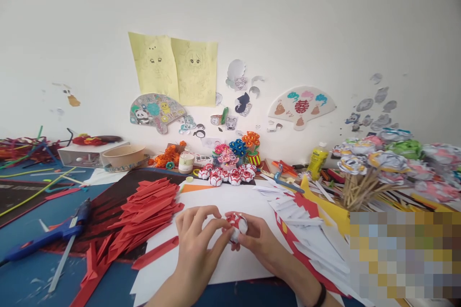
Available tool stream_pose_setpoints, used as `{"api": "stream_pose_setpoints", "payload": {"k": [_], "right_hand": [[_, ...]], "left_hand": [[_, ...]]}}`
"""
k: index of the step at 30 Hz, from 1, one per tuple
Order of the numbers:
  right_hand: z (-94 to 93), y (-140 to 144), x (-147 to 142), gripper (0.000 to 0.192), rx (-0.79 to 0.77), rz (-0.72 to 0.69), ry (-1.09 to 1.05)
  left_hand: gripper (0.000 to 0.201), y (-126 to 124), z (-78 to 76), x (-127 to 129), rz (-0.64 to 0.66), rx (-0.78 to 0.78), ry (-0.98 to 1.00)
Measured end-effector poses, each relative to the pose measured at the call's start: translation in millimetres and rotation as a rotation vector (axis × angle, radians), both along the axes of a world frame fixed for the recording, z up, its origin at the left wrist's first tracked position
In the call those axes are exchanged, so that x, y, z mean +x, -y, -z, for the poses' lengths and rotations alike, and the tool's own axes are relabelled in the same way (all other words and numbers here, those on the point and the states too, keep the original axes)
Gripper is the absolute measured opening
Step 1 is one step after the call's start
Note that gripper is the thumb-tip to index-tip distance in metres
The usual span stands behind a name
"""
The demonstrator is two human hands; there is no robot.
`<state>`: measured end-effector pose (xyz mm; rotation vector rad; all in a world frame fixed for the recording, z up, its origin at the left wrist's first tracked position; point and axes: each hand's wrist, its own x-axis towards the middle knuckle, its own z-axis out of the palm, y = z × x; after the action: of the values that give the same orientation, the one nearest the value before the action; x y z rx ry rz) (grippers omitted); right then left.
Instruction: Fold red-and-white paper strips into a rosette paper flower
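Both hands — left hand (196,244), right hand (261,244) — pinched the red-and-white paper ball (236,225); grip looked narrow; squeezing harder could crush its folds.

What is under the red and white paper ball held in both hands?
Under the paper ball lies a white sheet. The left hand and right hand cover the sheet directly beneath.

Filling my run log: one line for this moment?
left hand: on paper ball | right hand: on paper ball | over: white sheet
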<state>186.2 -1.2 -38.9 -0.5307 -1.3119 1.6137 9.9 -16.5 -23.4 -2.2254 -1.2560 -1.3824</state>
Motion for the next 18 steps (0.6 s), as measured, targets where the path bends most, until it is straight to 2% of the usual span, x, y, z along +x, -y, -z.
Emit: {"api": "stream_pose_setpoints", "payload": {"k": [5, 8, 12, 15, 18], "right_hand": [[0.3, 0, 0, 0.028, 0.025, 0.073, 0.02], [1.2, 0, 0, 0.025, 0.036, 0.098, 0.012], [3.5, -2, 1, 0.033, 0.046, 0.104, 0.034], [3.8, -2, 3, 0.042, 0.03, 0.077, 0.035], [2.5, -1, 4, 0.044, 0.034, 0.062, 0.032]], "left_hand": [[0.021, 3, 8.1, -4, 0.029, 0.134, -0.109], [0.022, 5, 7.4, -5, 0.081, 0.129, -0.177], [0.011, 2, -4.1, -3, 0.15, -0.113, -0.046], [0.014, -3, -12.2, -3, 0.199, -0.32, 0.102], [0.012, -7, -15.6, -3, 0.247, -0.439, 0.139]]}}
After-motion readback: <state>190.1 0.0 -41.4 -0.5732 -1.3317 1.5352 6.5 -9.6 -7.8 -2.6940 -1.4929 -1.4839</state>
